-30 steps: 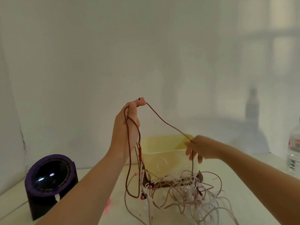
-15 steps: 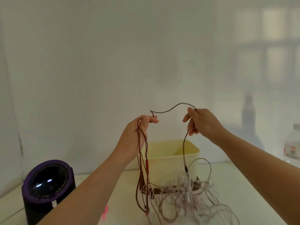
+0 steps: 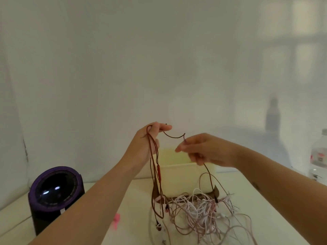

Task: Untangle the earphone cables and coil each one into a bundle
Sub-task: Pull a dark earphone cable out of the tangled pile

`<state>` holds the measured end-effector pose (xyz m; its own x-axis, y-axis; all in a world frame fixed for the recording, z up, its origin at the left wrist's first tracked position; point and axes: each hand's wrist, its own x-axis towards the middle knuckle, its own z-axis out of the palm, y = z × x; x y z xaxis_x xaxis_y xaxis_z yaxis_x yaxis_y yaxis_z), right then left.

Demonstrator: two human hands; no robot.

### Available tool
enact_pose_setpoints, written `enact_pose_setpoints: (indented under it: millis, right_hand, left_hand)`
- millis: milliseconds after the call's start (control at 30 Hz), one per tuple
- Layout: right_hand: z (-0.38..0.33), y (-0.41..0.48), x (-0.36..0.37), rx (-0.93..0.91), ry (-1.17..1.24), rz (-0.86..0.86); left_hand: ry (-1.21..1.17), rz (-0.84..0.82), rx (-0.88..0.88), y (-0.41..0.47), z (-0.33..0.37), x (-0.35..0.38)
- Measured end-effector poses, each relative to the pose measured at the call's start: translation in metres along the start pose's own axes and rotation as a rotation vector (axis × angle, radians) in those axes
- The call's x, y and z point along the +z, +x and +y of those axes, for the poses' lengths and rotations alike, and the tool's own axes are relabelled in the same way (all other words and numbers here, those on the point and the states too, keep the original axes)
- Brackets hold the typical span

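Head view: above the yellow box [image 3: 185, 179], my left hand [image 3: 145, 145] grips red earphone cable [image 3: 174, 137] loops; my right hand [image 3: 208, 151] pinches it. I should pull gently.

Nothing legible in this frame. Closest candidate is the label on the water bottle [image 3: 318, 157] at the far right edge of the table: white band with red print, too blurred to make out any characters or a brand. The purple round device [image 3: 53, 191] at near left has a small white patch at its base, also unreadable.
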<state>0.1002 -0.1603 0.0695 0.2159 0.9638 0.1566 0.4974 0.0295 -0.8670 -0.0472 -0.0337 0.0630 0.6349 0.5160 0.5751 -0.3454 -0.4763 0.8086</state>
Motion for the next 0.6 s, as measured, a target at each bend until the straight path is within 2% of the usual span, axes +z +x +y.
enact_pose_setpoints:
  millis: [67,133,267,433,533,600]
  right_hand:
    - [0.003,0.003,0.021,-0.018,-0.131,-0.124]
    - [0.010,0.009,0.041,-0.039,-0.193,-0.162]
    - [0.016,0.019,0.060,-0.062,-0.372,-0.142]
    - [0.033,0.027,0.062,0.062,-0.602,-0.098]
    - [0.045,0.029,0.054,0.181,-0.704,-0.079]
    - [0.047,0.031,0.045,0.217,-0.691,-0.034]
  left_hand:
    - [-0.062,-0.015,-0.007,0.002,0.004,-0.002]
    - [-0.102,-0.039,-0.008,0.003,0.007,-0.003]
    - [-0.120,-0.040,-0.026,-0.001,0.008,-0.007]
    - [-0.125,0.023,0.008,-0.002,0.009,-0.014]
    - [-0.030,0.081,0.003,-0.003,0.014,-0.019]
    - [0.074,0.117,0.004,-0.003,0.015,-0.024]
